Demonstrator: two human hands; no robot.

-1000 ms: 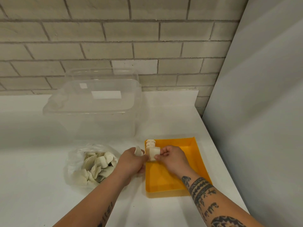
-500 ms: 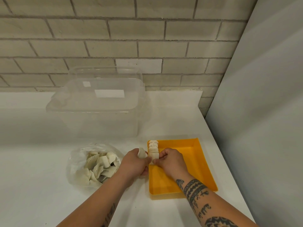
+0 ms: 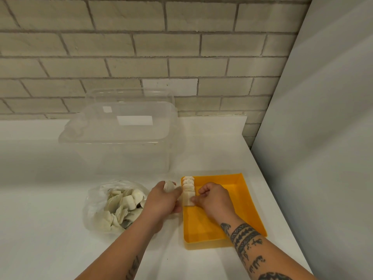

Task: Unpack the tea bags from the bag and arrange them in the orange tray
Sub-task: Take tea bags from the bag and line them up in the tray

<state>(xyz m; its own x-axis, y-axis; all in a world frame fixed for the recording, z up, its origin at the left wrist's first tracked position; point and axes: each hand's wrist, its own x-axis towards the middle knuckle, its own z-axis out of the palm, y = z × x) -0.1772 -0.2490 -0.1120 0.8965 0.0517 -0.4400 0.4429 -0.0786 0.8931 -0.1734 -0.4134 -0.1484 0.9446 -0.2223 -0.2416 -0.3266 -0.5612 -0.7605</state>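
The orange tray (image 3: pixel 242 201) lies on the white counter at the right. A row of overlapping white tea bags (image 3: pixel 188 187) runs along the tray's left wall from its far corner. My right hand (image 3: pixel 214 198) is inside the tray and pinches the nearest tea bag of that row at its lower right corner. My left hand (image 3: pixel 164 201) sits just left of the tray and holds spare tea bags (image 3: pixel 168 185) that stick out above its thumb. The clear plastic bag (image 3: pixel 94 201) with several loose tea bags (image 3: pixel 121 207) lies left of my left hand.
A large clear plastic storage box (image 3: pixel 121 138) with its lid on stands behind the bag and tray. A brick wall backs the counter. A grey panel (image 3: pixel 323 138) rises along the counter's right edge, close to the tray.
My right hand has lowered the tea bag it pinched into the tray, onto the near end of the row, which now reaches further toward me. My left hand has stayed beside the tray.
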